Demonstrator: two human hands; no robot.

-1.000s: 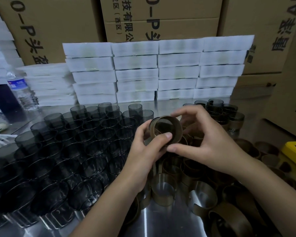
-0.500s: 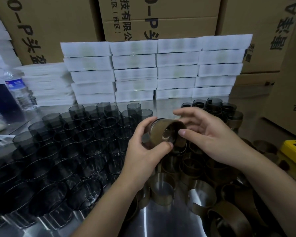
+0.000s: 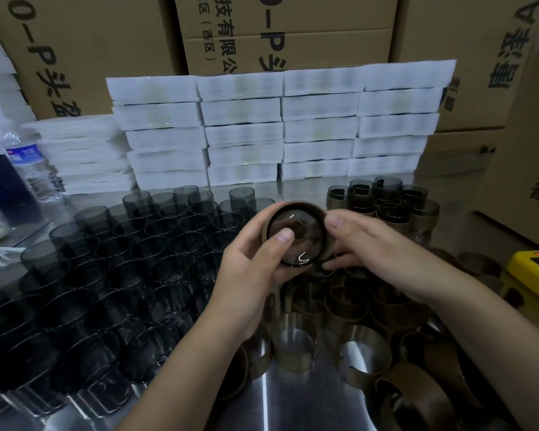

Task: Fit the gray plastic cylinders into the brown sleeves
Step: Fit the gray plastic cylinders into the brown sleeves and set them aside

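Cylinder [image 3: 296,244] held up over the table [image 3: 293,399], one end turned to the camera, ringed by a brown sleeve [image 3: 296,204]; hard to tell how deep inside. Gripped from the left by left hand [image 3: 246,275], fingers curled round the sleeve's far side, thumb [image 3: 282,236] laid on the gray end facing the camera. Pinched from the right by right hand [image 3: 374,244], thumb on the sleeve's rim, fingers curled underneath. Neither hand slack; both closed on the same piece.

To the left on the table, loose gray cylinders [image 3: 122,269] standing upright, packed close in rows. Near the camera and below the hands, empty sleeves [image 3: 293,346]: split rings, standing or lying in a loose heap, many touching. Farther back at the right, a cluster of sleeved cylinders [image 3: 383,203] standing together.

Behind all this, white trays [image 3: 280,129] stacked in columns, more of them at the left edge, and cardboard boxes [image 3: 277,32] with printed characters rising at the back. At far left, water bottle [image 3: 31,163] upright beside the trays. At far right, yellow device [image 3: 532,269] with a small red light, partly cut off by the edge of the view.
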